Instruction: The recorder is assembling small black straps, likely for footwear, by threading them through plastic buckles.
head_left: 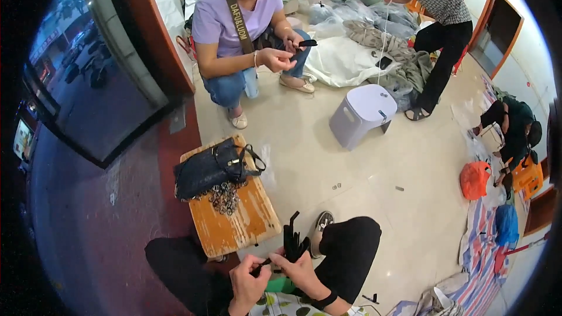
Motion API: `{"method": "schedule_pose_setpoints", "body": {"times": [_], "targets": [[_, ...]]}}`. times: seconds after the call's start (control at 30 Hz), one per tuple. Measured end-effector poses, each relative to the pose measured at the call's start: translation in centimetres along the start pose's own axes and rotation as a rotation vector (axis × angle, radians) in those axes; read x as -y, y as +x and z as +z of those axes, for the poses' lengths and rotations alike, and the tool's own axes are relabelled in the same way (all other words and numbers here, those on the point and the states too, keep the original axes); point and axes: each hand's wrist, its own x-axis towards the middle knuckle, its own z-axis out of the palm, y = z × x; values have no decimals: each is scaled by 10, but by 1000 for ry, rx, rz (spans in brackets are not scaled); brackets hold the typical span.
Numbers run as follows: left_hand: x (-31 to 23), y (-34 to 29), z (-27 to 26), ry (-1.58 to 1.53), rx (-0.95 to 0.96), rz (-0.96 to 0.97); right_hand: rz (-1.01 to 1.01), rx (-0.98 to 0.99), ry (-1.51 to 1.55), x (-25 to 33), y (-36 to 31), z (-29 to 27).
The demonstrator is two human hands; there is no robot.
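My right hand (300, 273) is closed on a bundle of black strips (294, 244) that stick up above its fingers. Close beside it, my left hand (248, 284) pinches a small black strip (261, 266), and the fingertips of both hands nearly meet over my lap. Part of a green thing (280, 284) shows between the hands, too covered to name. In front of me to the left, a worn wooden stool (249, 222) bears a black handbag (209, 169) and a heap of small metal rings (225, 198).
A person in a purple shirt (213, 23) squats ahead, holding a black strip (307, 43). A grey plastic stool (358, 111) stands on the tiled floor. Behind it lie bags and cloth (363, 11) near a bending person (448, 0). Rightward are a red bag (474, 180) and striped sheet (477, 246).
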Motion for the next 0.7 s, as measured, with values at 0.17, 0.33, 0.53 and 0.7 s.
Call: {"method": "schedule_pose_setpoints", "body": {"times": [0.17, 0.33, 0.53, 0.7], "targets": [[-4, 13, 5, 34, 53, 7, -110, 118, -57, -21, 26, -13], [-2, 23, 17, -9, 42, 233, -52, 149, -109, -23, 31, -23], [-1, 29, 21, -16, 59, 166, -45, 42, -69, -15, 30, -21], [6, 32, 21, 0, 80, 175, -8, 77, -63, -13, 33, -21]]}}
